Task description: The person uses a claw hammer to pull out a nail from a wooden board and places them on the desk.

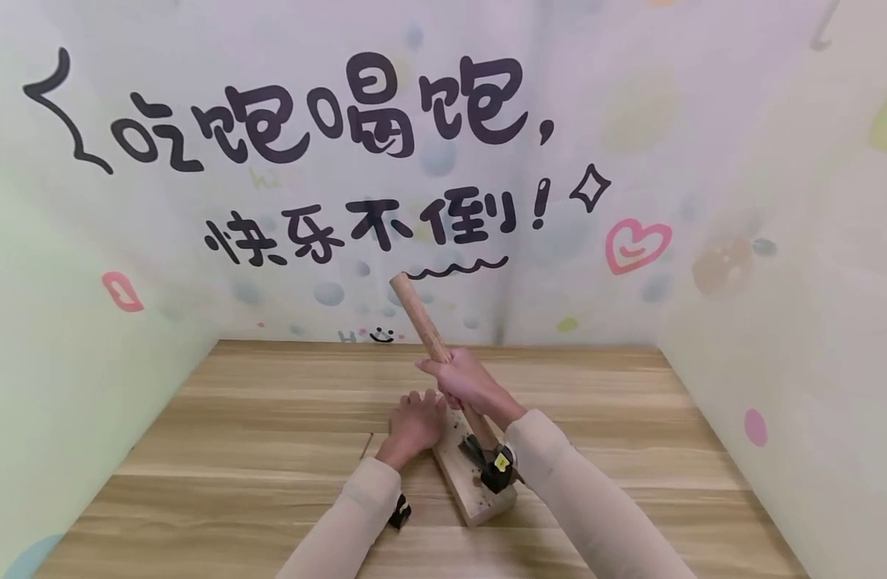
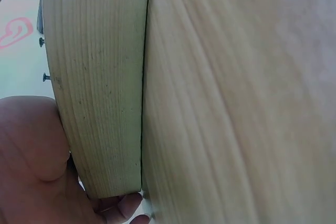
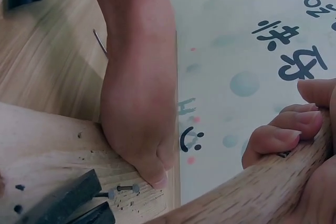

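Note:
A pale wooden block (image 1: 472,490) lies lengthwise on the table. My left hand (image 1: 417,422) grips its far end; in the left wrist view, the fingertips (image 2: 128,205) curl under the end face. My right hand (image 1: 468,378) grips the wooden handle of a claw hammer (image 1: 420,318), whose free end points up and away. The dark claw (image 3: 63,198) is low over the block's top, beside nails (image 3: 128,188) that stick out of it. Whether the claw touches a nail, I cannot tell. Small dark holes dot the wood.
A thin dark rod, perhaps a nail (image 3: 100,43), lies on the table (image 1: 219,450) left of the block. Printed walls (image 1: 327,265) enclose the table at the back and sides. A black device (image 1: 398,511) sits by the left sleeve.

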`<action>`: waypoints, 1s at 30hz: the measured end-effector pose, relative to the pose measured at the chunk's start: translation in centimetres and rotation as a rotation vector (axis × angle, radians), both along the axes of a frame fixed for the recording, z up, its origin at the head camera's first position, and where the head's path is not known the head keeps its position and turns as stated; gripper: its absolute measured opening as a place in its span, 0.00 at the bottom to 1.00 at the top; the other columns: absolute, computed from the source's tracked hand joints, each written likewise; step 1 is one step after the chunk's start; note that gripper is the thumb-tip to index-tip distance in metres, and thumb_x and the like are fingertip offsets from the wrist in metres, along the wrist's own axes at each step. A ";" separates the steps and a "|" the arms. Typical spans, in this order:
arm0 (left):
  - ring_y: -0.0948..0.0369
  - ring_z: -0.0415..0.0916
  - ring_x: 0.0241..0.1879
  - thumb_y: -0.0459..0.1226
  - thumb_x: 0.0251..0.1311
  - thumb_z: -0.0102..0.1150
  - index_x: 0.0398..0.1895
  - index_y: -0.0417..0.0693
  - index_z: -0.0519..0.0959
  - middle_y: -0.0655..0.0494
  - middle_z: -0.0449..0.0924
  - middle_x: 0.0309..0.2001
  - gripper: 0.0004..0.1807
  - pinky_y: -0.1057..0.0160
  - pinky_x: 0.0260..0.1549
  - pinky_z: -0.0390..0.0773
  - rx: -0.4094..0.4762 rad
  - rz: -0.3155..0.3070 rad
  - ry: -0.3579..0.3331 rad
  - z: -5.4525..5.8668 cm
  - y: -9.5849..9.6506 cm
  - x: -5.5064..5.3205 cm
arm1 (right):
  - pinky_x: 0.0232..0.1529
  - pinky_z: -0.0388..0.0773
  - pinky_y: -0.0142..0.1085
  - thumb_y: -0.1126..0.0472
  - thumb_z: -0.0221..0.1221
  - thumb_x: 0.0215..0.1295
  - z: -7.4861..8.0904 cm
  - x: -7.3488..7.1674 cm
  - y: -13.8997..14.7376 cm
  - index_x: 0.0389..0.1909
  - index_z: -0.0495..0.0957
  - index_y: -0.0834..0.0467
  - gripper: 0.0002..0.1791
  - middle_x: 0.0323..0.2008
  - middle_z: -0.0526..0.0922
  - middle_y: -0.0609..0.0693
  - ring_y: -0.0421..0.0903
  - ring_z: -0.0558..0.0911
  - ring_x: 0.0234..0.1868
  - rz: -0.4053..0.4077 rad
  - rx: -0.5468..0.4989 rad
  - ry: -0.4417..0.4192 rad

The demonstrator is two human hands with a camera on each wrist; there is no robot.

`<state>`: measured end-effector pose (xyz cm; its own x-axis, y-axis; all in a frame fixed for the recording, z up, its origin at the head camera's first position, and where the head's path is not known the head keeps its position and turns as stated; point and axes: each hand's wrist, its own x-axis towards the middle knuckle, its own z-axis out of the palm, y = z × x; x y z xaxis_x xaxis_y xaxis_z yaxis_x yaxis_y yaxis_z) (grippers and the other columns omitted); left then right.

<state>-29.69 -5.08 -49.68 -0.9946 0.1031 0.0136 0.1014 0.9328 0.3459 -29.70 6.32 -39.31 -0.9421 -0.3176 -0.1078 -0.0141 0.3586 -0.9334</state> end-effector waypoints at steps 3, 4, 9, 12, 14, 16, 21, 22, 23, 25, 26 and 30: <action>0.40 0.73 0.48 0.47 0.77 0.37 0.52 0.39 0.73 0.33 0.74 0.45 0.22 0.39 0.41 0.75 0.004 -0.005 0.004 -0.1 0.2 0.0 | 0.10 0.61 0.31 0.47 0.58 0.69 0.0 -0.3 0.0 0.25 0.67 0.56 0.20 0.08 0.64 0.44 0.39 0.63 0.08 -0.020 -0.008 -0.016; 0.39 0.72 0.49 0.47 0.77 0.37 0.53 0.39 0.73 0.33 0.74 0.45 0.22 0.39 0.41 0.74 0.010 -0.006 0.004 -0.2 0.3 0.0 | 0.10 0.62 0.31 0.46 0.58 0.69 0.0 -0.4 0.0 0.25 0.67 0.57 0.20 0.09 0.64 0.44 0.39 0.63 0.08 -0.024 -0.011 -0.015; 0.39 0.72 0.49 0.47 0.77 0.38 0.52 0.39 0.73 0.33 0.74 0.45 0.21 0.38 0.42 0.73 0.035 -0.005 0.007 -0.3 0.4 -0.1 | 0.11 0.63 0.32 0.44 0.60 0.67 0.1 -0.5 0.1 0.23 0.68 0.56 0.23 0.09 0.64 0.44 0.39 0.64 0.09 -0.026 -0.045 0.009; 0.39 0.71 0.48 0.47 0.77 0.37 0.52 0.39 0.73 0.34 0.74 0.44 0.22 0.38 0.42 0.73 0.038 -0.002 0.008 -0.2 0.4 -0.1 | 0.11 0.63 0.32 0.44 0.61 0.66 0.2 -0.3 0.1 0.22 0.68 0.56 0.23 0.09 0.63 0.44 0.39 0.64 0.09 -0.036 -0.087 0.025; 0.39 0.71 0.48 0.47 0.78 0.36 0.51 0.38 0.73 0.34 0.74 0.44 0.22 0.39 0.42 0.73 0.035 0.001 0.008 0.0 0.4 -0.1 | 0.11 0.63 0.32 0.44 0.61 0.65 0.2 -0.2 0.2 0.24 0.69 0.56 0.22 0.09 0.63 0.44 0.39 0.63 0.09 -0.040 -0.113 0.037; 0.40 0.72 0.48 0.47 0.77 0.37 0.50 0.38 0.73 0.34 0.74 0.43 0.22 0.39 0.41 0.73 0.033 0.006 0.012 0.2 0.3 -0.1 | 0.11 0.63 0.32 0.44 0.61 0.65 0.1 -0.1 0.2 0.25 0.70 0.56 0.21 0.09 0.63 0.44 0.39 0.63 0.09 -0.037 -0.125 0.057; 0.41 0.72 0.46 0.46 0.77 0.39 0.48 0.38 0.74 0.35 0.74 0.41 0.20 0.39 0.39 0.74 0.017 0.008 0.018 0.4 0.1 -0.1 | 0.12 0.62 0.32 0.41 0.61 0.65 -0.1 0.1 0.2 0.27 0.71 0.56 0.22 0.10 0.63 0.44 0.39 0.63 0.09 -0.026 -0.129 0.101; 0.41 0.72 0.46 0.46 0.77 0.39 0.48 0.38 0.74 0.35 0.74 0.41 0.20 0.40 0.39 0.74 0.013 0.008 0.018 0.3 0.1 0.0 | 0.12 0.62 0.33 0.41 0.62 0.64 -0.1 0.2 0.2 0.27 0.71 0.56 0.23 0.10 0.63 0.44 0.39 0.63 0.09 -0.029 -0.130 0.104; 0.41 0.72 0.46 0.46 0.77 0.39 0.48 0.38 0.74 0.35 0.74 0.41 0.20 0.40 0.39 0.74 0.011 0.008 0.019 0.3 0.1 0.0 | 0.12 0.61 0.33 0.40 0.62 0.64 -0.2 0.2 0.2 0.27 0.71 0.56 0.23 0.10 0.63 0.44 0.39 0.63 0.09 -0.031 -0.131 0.106; 0.41 0.72 0.46 0.47 0.77 0.39 0.48 0.38 0.74 0.35 0.74 0.42 0.21 0.40 0.39 0.74 0.012 0.010 0.019 0.2 0.1 0.0 | 0.12 0.61 0.33 0.39 0.62 0.63 -0.3 0.3 0.2 0.27 0.71 0.56 0.24 0.10 0.63 0.44 0.39 0.63 0.10 -0.032 -0.137 0.107; 0.41 0.72 0.46 0.47 0.77 0.39 0.48 0.38 0.74 0.35 0.74 0.42 0.21 0.39 0.39 0.74 0.013 0.011 0.021 0.1 0.0 0.1 | 0.12 0.60 0.33 0.38 0.62 0.63 -0.4 0.3 0.2 0.27 0.71 0.57 0.25 0.10 0.63 0.44 0.39 0.62 0.10 -0.031 -0.139 0.109; 0.40 0.72 0.46 0.47 0.77 0.38 0.49 0.37 0.74 0.34 0.74 0.42 0.21 0.39 0.40 0.74 0.021 0.014 0.025 0.0 0.0 0.2 | 0.12 0.60 0.33 0.37 0.62 0.63 -0.6 0.4 0.2 0.27 0.71 0.58 0.27 0.10 0.63 0.44 0.39 0.62 0.10 -0.026 -0.148 0.118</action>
<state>-29.54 -5.05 -49.70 -0.9952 0.0886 0.0409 0.0974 0.9267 0.3630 -29.33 6.53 -39.90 -0.9536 -0.2968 0.0502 -0.1193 0.2195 -0.9683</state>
